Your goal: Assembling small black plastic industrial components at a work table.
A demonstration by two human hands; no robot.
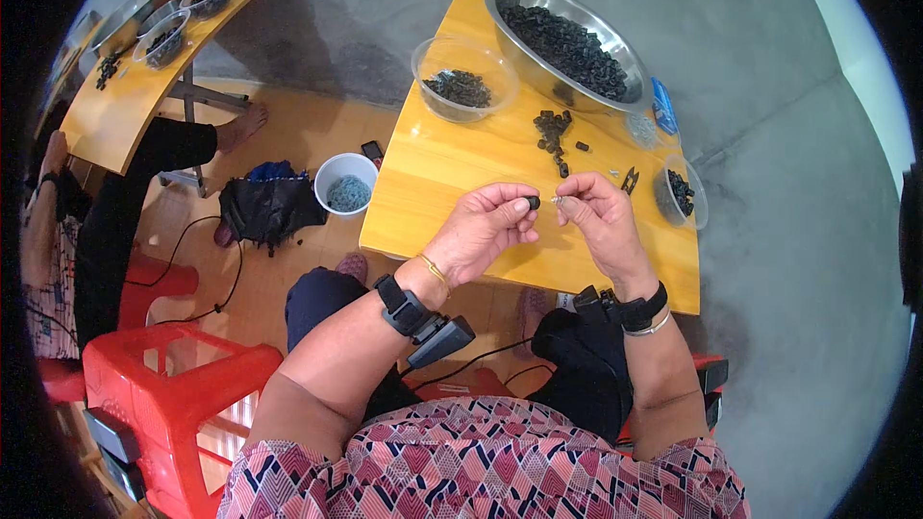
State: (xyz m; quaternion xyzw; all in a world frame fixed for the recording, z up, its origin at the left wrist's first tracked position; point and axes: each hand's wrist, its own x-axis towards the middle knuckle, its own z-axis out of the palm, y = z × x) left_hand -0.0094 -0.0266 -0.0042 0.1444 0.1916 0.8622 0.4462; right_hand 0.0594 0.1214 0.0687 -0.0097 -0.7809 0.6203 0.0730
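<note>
My left hand pinches a small black cylindrical piece between thumb and forefinger, above the near part of the yellow table. Just right of it, my right hand is closed in a pinch on a tiny silvery piece, held close to the black piece with a small gap between them. Beyond my hands lies a loose pile of small black pieces, with a single one apart from it. A small dark pair of snips rests right of my right hand.
A large steel bowl of black pieces stands at the back. Clear plastic bowls hold more, one at the left, one at the right edge. A white bucket and red stool are left. Another person sits at a second table.
</note>
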